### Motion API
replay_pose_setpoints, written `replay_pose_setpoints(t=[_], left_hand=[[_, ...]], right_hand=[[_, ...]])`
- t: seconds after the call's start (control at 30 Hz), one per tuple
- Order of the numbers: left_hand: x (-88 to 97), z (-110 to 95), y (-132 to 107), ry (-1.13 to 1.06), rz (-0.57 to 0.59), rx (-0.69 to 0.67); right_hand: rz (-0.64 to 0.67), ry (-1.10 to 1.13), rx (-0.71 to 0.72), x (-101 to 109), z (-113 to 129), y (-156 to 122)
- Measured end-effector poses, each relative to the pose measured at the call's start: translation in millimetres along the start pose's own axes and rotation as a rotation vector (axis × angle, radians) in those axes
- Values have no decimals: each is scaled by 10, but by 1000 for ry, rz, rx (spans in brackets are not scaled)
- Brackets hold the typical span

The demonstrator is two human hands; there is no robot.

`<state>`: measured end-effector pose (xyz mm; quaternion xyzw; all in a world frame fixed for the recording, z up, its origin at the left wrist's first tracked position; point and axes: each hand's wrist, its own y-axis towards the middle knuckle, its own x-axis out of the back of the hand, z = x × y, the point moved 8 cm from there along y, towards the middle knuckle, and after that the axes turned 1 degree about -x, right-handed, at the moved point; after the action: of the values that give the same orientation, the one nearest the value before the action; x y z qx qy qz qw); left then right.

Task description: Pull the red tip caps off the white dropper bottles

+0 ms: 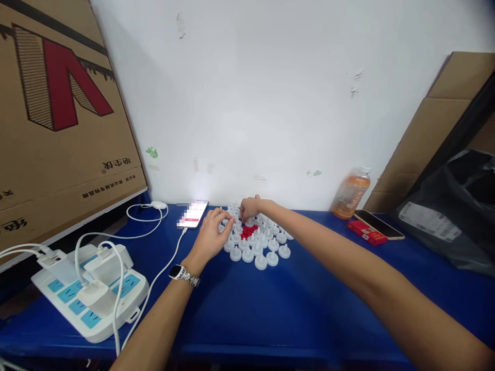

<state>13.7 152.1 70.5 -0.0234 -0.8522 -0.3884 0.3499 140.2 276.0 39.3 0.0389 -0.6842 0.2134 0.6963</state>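
Many white round plastic caps with a short stem (260, 262) stand in a cluster on the blue table (247, 309). In their midst lies a small heap of red pieces (249, 232), too small to name. My left hand (213, 233) is at the left edge of the cluster, thumb and forefinger pinched together. Whatever is between them is too small to make out. Reaching into the back of the cluster, my right hand (250, 207) has its fingers curled down just behind the red pieces. Its fingertips are partly hidden, and I cannot tell what they grip.
A lit phone (194, 214) on a cable lies left of the cluster, near a white power strip (93, 293) with plugs. At the right are an orange drink bottle (351, 193), a red box (367, 232), another phone (379, 225) and a black bag (456, 211). Cardboard (65, 154) leans left.
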Motion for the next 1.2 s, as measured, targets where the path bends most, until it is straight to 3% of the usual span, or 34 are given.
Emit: replay_pose_setpoints(t=[0.2,0.33,0.47,0.57,0.67,0.83,1.2], left_hand=[[2,15,8,11,7,-2],[-15,30,-2,31,14,0],[-103,59,-17,67,74,-13],[-180,107,45,137,126,-27],[-270,188,210,238,185,-24],[-456,267,488,310,325,-25],[-575,339,520,189,276,0]], right_hand=[[-149,16,3,111,27,-111],[-292,92,43,194,14,-390],[-338,228,135,120,-14,-726],[-427,278,87,109,-165,-861],[-423,257,41,75,-272,-835],[-367,239,84,41,-251,-680],[-348,330,123,11,-221,-489]])
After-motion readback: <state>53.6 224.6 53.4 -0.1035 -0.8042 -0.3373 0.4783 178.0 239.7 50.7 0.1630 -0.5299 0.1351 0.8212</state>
